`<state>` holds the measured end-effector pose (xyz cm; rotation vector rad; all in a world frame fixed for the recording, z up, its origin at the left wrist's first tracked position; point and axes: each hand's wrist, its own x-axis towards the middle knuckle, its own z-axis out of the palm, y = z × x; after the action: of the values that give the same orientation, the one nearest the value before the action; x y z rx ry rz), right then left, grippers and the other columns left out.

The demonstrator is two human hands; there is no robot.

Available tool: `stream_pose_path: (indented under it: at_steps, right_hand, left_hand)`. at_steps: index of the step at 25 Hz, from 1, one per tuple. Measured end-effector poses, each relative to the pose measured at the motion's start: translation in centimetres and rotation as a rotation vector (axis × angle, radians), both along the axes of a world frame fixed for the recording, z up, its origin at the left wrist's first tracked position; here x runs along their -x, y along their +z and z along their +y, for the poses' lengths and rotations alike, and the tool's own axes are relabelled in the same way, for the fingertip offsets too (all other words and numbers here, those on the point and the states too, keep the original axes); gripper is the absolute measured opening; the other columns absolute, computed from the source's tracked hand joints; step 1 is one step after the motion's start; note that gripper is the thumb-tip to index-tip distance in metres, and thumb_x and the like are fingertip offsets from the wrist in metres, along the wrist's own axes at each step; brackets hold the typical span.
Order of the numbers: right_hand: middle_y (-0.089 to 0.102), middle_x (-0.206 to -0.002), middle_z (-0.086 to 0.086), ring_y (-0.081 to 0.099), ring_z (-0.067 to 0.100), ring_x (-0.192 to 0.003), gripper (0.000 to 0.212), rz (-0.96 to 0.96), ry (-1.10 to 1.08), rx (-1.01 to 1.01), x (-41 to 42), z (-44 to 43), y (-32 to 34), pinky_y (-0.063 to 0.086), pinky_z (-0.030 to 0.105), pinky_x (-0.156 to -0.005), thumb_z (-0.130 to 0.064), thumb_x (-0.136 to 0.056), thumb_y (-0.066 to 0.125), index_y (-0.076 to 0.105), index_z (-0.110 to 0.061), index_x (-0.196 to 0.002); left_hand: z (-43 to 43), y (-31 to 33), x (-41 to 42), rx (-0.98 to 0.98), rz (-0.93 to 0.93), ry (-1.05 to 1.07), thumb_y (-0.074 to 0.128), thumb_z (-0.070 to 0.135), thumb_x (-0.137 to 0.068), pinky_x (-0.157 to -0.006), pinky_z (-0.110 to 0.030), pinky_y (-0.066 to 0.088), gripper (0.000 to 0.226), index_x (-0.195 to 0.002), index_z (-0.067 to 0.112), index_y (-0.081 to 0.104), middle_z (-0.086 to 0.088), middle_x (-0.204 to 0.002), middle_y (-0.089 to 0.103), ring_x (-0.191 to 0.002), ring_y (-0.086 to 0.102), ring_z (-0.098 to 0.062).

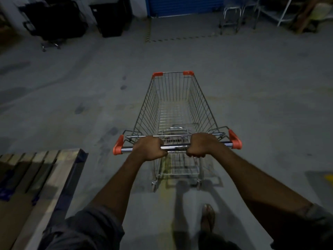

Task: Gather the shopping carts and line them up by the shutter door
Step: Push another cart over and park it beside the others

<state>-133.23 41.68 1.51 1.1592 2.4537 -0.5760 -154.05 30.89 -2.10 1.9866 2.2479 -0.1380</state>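
A wire shopping cart point(173, 105) with orange corner caps stands on the grey concrete floor straight ahead of me, its basket empty. My left hand point(149, 148) grips the chrome handle bar left of centre. My right hand point(201, 145) grips the same bar right of centre. The blue shutter door point(183, 6) is at the far end of the room, in line with the cart's nose. Striped floor tape point(148, 33) marks an area in front of the door.
A wooden pallet point(36, 177) lies close on my left. Dark office chairs and black boxes point(59, 22) stand at the far left. Metal stools point(232, 17) and shelving frames stand at the far right. Open concrete floor lies between the cart and the door.
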Motion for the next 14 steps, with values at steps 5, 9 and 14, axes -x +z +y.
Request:
stream_pose_path:
  at_steps: [5, 9, 14]
  right_hand:
    - [0.073, -0.093, 0.002, 0.071, 0.025, -0.087, 0.042, 0.074, 0.01, -0.195, 1.6, 10.3, -1.0, 0.055, 0.031, -0.075, -0.053, -0.075, 0.062, 0.071, -0.018, -0.096]
    - [0.072, -0.092, 0.004, 0.07, 0.027, -0.083, 0.036, 0.108, -0.002, -0.379, 2.5, 17.7, -1.7, 0.059, 0.037, -0.08, -0.046, -0.075, 0.058, 0.071, -0.018, -0.094]
    - [0.073, -0.088, 0.004, 0.07, 0.027, -0.081, 0.032, 0.114, 0.006, -0.407, 4.0, 28.0, -2.2, 0.059, 0.039, -0.08, -0.043, -0.077, 0.057, 0.071, -0.019, -0.091]
  left_hand:
    - [10.7, 0.4, 1.5, 0.002, -0.034, 0.046, 0.06, 0.064, -0.075, -0.068, -0.029, 0.046, 0.045, -0.092, 0.026, 0.076, 0.003, -0.091, 0.073, -0.088, 0.068, -0.02]
    - [18.8, 0.0, 2.1, -0.144, 0.087, 0.065, 0.058, 0.063, -0.08, -0.07, -0.03, 0.047, 0.042, -0.087, 0.024, 0.072, -0.001, -0.087, 0.074, -0.087, 0.07, -0.022]
    - [29.2, -0.7, 3.3, -0.171, 0.159, 0.081, 0.046, 0.067, -0.079, -0.076, -0.033, 0.052, 0.051, -0.095, 0.026, 0.072, -0.003, -0.09, 0.076, -0.089, 0.072, -0.026]
